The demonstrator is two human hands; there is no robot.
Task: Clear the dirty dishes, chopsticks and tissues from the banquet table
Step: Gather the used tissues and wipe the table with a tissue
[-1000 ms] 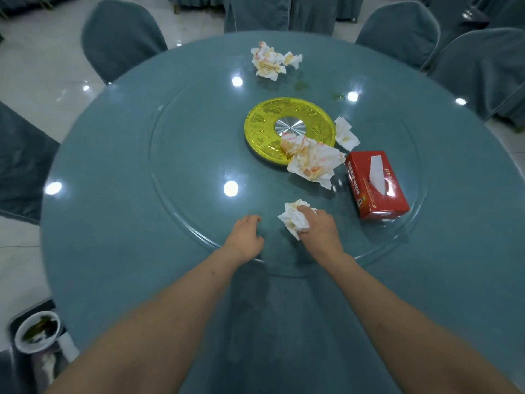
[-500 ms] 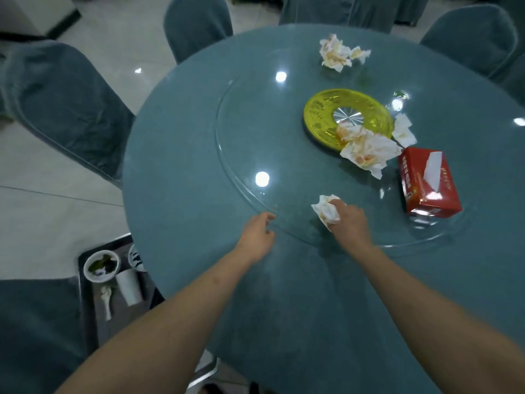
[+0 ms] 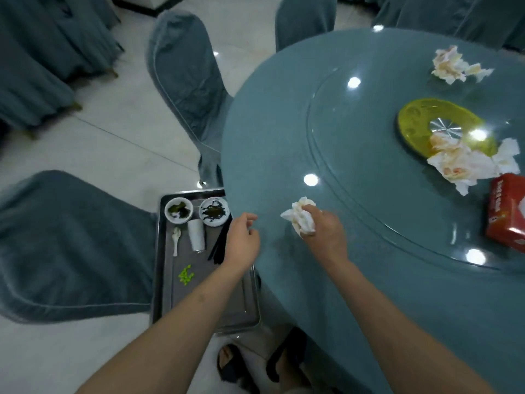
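Note:
My right hand (image 3: 326, 231) grips a crumpled white tissue (image 3: 299, 217) over the teal table near its left edge. My left hand (image 3: 241, 240) hovers at the table's edge above the metal tray (image 3: 181, 297), its fingers loosely curled and holding nothing. On the tray lie two dirty small dishes (image 3: 179, 210) (image 3: 213, 215), a white cup (image 3: 196, 234) on its side, a white spoon (image 3: 176, 244), black chopsticks (image 3: 218, 245) and green scraps (image 3: 186, 275). Stained tissues (image 3: 457, 163) lie by the yellow turntable hub (image 3: 420, 126). More tissues (image 3: 451, 66) sit at the far side.
A red tissue box (image 3: 508, 214) stands on the glass turntable (image 3: 341, 155) at the right. Covered chairs (image 3: 71, 245) (image 3: 187, 75) stand left of the table beside the tray. My sandalled feet (image 3: 235, 368) show below on the pale tiled floor.
The view has swung left and down, bringing the tray into sight. My right hand has carried the tissue off the glass turntable toward the table's left edge; my left hand moved over the tray.

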